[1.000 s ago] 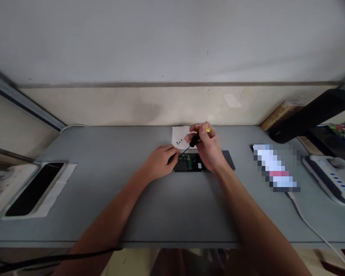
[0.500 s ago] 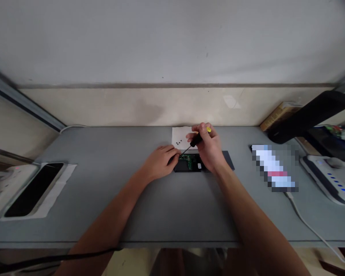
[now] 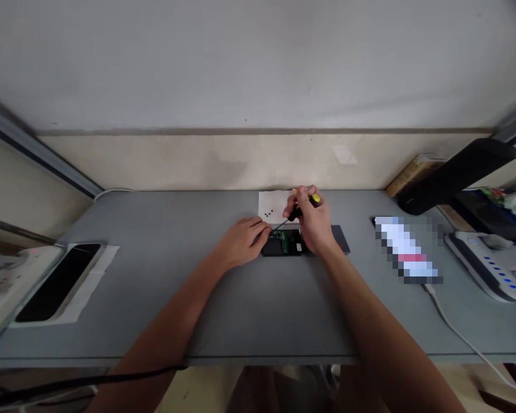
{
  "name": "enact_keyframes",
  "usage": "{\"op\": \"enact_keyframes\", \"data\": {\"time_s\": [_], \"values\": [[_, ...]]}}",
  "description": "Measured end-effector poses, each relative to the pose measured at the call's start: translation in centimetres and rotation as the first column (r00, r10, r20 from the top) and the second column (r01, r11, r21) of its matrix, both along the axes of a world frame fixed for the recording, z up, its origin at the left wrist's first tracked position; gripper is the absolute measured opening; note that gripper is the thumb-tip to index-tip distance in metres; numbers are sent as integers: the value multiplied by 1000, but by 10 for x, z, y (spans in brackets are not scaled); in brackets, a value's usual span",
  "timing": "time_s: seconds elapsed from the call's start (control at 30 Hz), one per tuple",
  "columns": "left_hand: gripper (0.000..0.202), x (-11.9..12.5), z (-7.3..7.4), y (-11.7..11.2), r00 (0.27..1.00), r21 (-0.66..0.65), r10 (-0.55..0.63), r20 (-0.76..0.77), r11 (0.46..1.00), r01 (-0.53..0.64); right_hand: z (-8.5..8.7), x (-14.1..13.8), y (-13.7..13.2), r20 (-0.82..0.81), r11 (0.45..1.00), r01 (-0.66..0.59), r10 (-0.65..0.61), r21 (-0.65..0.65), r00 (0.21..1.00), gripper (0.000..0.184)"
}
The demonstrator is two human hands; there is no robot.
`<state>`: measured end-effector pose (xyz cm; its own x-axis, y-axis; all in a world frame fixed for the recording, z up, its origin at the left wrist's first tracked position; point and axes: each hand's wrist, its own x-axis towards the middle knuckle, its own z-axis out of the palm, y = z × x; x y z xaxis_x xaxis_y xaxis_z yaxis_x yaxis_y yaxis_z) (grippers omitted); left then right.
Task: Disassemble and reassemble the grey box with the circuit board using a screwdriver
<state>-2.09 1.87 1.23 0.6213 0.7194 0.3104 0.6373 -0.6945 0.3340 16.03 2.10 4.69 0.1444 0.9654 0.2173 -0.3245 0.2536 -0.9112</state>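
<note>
A small opened black device with a green circuit board [image 3: 285, 243] lies flat on the grey desk. My left hand [image 3: 241, 244] rests at its left end, thumb and fingers closed on the upper left corner. In my right hand [image 3: 316, 223] is a screwdriver [image 3: 294, 215] with a black and yellow handle, tilted so its thin shaft points down and left. The tip meets the device's upper left corner beside my left fingertips; the exact contact is too small to see. A dark flat panel [image 3: 340, 238] sticks out from under my right wrist.
Several tiny dark screws [image 3: 268, 214] lie on white paper [image 3: 275, 199] behind the device. A phone [image 3: 60, 284] rests at left near a white power strip [image 3: 12, 281]. At right are a blurred-out lit phone [image 3: 406, 246], its cable [image 3: 447, 324], another power strip [image 3: 485, 269] and a black cylinder [image 3: 460, 175].
The screwdriver handle has turned slightly in my right hand, whose fingers have curled in closer around it. My left hand and the device hold their place; the whole view has shifted a little.
</note>
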Motion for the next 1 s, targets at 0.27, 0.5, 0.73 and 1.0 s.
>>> {"op": "enact_keyframes", "data": {"time_s": [0.27, 0.5, 0.73, 1.0], "values": [[38, -1, 3, 0, 1000, -5, -15, 5, 1000, 15, 5, 2, -1, -88, 991, -129, 130, 18, 988, 55], [35, 0, 5, -3, 1000, -34, -5, 17, 999, 5, 4, -1, 2, -29, 998, 55, -55, 7, 998, 58], [28, -7, 11, -6, 996, -184, 25, 89, 983, -8, 51, 62, -20, 141, 955, 220, -250, 197, 958, 47], [76, -19, 14, -7, 996, -353, -8, 84, 935, 38, 40, 116, -61, 968, 962, -109, 251, -249, 11, 54]]}}
